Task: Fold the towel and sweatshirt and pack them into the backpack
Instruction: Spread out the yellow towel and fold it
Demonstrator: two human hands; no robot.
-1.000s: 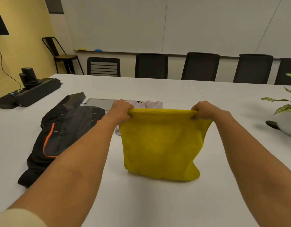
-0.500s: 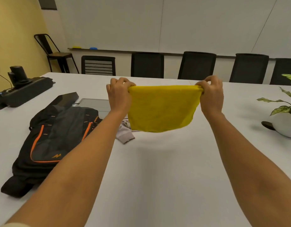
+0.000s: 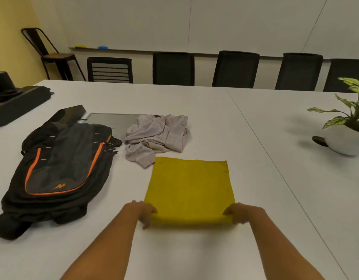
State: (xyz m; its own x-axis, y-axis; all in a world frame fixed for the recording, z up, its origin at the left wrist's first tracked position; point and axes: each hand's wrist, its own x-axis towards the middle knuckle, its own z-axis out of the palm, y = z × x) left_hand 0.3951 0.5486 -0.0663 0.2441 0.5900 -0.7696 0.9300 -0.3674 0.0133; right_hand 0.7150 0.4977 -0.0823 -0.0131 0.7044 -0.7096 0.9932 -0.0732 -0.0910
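A yellow towel [image 3: 189,186] lies flat on the white table [image 3: 194,249], folded into a rough square. My left hand [image 3: 145,213] pinches its near left corner and my right hand [image 3: 240,215] pinches its near right corner. Just beyond the towel's far left corner lies a crumpled pale grey sweatshirt [image 3: 157,136]. A black backpack [image 3: 57,170] with orange trim lies flat to the left, its zip closed as far as I can see.
A grey tablet [image 3: 112,122] lies behind the backpack, partly under the sweatshirt. A black device [image 3: 14,98] sits far left. At the right edge stands a potted plant [image 3: 348,130]. Black chairs [image 3: 235,67] line the far side.
The towel was held up in the air by its top corners; now it is laid flat on the table and my hands have come down to its near edge.
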